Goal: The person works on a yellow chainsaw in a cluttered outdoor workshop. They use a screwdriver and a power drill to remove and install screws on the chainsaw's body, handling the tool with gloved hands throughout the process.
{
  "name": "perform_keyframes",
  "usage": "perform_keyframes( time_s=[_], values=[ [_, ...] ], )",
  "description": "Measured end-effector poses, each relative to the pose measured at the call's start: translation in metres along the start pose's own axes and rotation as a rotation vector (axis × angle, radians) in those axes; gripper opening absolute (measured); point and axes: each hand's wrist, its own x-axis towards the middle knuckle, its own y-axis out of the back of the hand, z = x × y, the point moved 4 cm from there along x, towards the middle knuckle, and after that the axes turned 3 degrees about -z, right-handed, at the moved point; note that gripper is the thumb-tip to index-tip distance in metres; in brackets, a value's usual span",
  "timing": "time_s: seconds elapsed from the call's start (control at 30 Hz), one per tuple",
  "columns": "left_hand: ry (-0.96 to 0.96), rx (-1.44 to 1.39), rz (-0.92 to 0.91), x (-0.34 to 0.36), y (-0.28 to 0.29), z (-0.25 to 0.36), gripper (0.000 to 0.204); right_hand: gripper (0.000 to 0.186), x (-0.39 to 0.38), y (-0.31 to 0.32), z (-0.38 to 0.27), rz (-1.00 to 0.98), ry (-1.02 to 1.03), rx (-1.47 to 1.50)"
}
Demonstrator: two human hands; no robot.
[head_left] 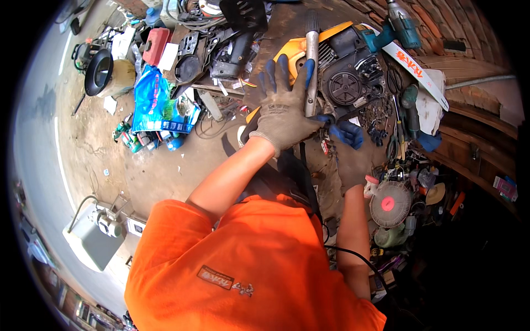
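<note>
Left hand lying splayed and released, right hand sitting curled; I'm wearing gloves on both.
Left one is overlapping the metal tube and orange casing in my view; contact I can't tell. Right one is hanging just beside it; grasping or not, I can't tell. Black engine is lying just right of the tube, teal drill near it.

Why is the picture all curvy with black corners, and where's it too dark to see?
Head view: the fisheye lens bends straight edges near the rim, like those of the road, and the corners go black; head view: the orange shirt is brightly lit, but the patch to the lower right of the fan is nearly black, so I can't tell what's there.
</note>
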Motion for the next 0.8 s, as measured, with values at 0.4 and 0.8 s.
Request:
perform_keyframes(
  time_s=[0.4, 0.8],
  values=[
    [0.006, 0.025, -0.093, 0.008, 0.003, 0.001, 0.128, 0.027, 0.007, -0.012, 0.013, 0.01, 0.162, -0.14],
    [0.001, -0.006, -0.087, 0.01, -0.004, -0.003, 0.125, 0.017, 0.015, -0.012, 0.013, -0.034, -0.083, 0.241]
  ],
)
